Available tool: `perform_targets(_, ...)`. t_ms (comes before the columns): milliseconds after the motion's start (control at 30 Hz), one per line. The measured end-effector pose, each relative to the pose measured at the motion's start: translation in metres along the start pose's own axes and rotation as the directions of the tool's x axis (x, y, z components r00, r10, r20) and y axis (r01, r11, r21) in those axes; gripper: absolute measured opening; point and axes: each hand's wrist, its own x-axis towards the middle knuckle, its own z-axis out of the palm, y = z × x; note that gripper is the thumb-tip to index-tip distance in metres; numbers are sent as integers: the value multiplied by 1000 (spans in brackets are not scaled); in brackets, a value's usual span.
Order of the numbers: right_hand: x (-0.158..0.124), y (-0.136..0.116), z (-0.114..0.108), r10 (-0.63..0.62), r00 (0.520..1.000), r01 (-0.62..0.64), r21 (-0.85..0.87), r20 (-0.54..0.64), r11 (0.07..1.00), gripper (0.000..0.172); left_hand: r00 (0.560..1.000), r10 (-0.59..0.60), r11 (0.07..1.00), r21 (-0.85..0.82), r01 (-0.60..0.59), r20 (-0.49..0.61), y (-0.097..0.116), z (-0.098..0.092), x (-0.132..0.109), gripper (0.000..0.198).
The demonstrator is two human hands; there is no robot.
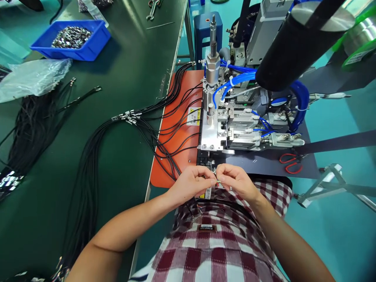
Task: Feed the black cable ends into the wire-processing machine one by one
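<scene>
My left hand (195,182) and my right hand (236,181) meet in front of the machine's lower edge, both closed in a pinch. Between their fingertips are thin coloured wires (219,181), small and partly hidden by the fingers. Just beyond the hands stands a metal machine (213,135) with blue air tubes (242,78). Several black cables (183,135) run across its orange plate (176,172) into its left side. Their metal connectors (127,116) lie bunched on the green table (129,164).
A blue bin (98,41) of small metal parts stands at the back left, near a clear plastic bag (35,78) and a heap of black cables (29,129). A wrench (152,11) lies farther back. Red-handled scissors (290,162) rest on the dark plate at right.
</scene>
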Motion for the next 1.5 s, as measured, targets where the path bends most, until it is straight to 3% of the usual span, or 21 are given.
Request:
perform_targets(200,-16,2,12,-81,966,43,-154,-247,987,14,995,50,998,-44,-54,-85,-4,3,-2,28)
perform_targets(400,-18,2,34,-173,894,60,-273,-414,960,11,992,63,996,-52,-69,-108,-3,4,-2,31)
perform_targets(900,-13,12,46,-41,882,43,-7,-469,999,15,979,121,988,-74,-134,-162,-12,5,-2,26)
perform_targets(1167,-14,13,46,-123,845,64,-129,-521,990,14,980,104,989,-89,-121,-171,-8,6,-1,29)
perform_targets(1333,-16,8,36,-272,847,57,-431,-457,901,11,982,100,989,-93,-116,-161,-8,6,-2,29)
perform_targets(1500,-13,1,26,-411,905,167,-793,-114,587,10,986,110,989,-87,-122,-126,-8,4,-2,27)
